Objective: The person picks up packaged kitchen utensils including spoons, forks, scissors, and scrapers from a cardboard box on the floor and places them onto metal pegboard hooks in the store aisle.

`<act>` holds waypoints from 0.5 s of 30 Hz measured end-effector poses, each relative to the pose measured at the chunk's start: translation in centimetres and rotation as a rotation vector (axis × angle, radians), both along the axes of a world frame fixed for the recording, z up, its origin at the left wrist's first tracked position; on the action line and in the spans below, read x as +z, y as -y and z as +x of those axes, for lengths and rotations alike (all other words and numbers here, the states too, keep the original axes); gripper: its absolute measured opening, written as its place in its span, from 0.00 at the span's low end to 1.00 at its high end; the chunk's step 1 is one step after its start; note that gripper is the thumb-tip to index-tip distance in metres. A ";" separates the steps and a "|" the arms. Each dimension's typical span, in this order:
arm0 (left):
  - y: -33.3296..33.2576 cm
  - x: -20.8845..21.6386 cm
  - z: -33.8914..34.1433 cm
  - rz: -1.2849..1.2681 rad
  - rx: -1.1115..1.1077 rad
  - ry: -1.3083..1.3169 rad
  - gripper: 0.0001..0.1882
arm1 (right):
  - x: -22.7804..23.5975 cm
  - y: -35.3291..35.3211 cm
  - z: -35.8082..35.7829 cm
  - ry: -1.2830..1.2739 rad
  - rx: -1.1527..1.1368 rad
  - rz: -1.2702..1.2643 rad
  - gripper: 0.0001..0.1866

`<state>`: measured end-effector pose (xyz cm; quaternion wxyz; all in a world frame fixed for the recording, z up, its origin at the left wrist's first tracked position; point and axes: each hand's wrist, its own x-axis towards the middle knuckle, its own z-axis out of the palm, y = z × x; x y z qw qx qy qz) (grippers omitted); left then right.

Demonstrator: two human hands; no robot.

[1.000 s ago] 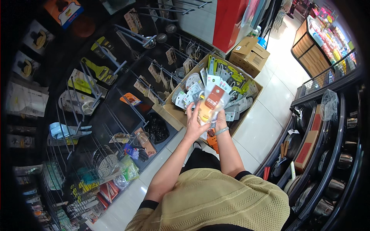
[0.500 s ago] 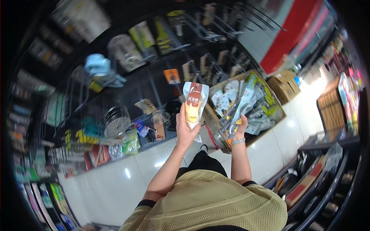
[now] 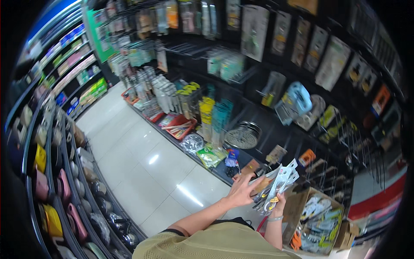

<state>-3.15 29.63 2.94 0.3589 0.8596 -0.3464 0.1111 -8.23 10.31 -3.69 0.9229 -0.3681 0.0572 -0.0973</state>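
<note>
Both hands [image 3: 258, 194] now low, sharing fanned packets [image 3: 276, 187], cardboard box [image 3: 321, 216] beside

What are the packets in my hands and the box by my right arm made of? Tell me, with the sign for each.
Packets: likely card backing under clear glossy plastic, judging by the pale flat sheets and shiny glints, though blurred. Box: seemingly corrugated cardboard, matte brown with open flaps. The left hand and right hand both hold the packets.

Shop aisle. Floor [image 3: 142, 168]: glossy white tiles reflecting overhead light. Right side: black pegboard wall [image 3: 276, 56] with hanging packaged goods on hooks (several hooks bare). Left side: curved shelving [image 3: 64, 181] carrying rows of cups. Far end: shelves [image 3: 73, 64] of coloured packages. Lower right: open cardboard box [image 3: 302, 207].
</note>
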 end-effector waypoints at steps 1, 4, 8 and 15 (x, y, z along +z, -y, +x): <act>-1.8 0.3 -0.1 -0.032 0.065 0.048 0.43 | -0.8 -0.8 1.2 -0.010 0.027 0.061 0.31; -6.5 -0.7 -0.5 -0.128 0.386 0.106 0.42 | 0.9 -5.9 4.5 -0.030 0.134 0.211 0.29; -12.3 -3.6 -0.6 -0.106 0.662 0.240 0.40 | 4.9 -12.9 7.5 -0.083 0.353 0.313 0.28; -21.0 -3.4 0.6 0.192 0.947 0.251 0.38 | 1.2 -21.6 13.5 -0.219 0.615 0.292 0.29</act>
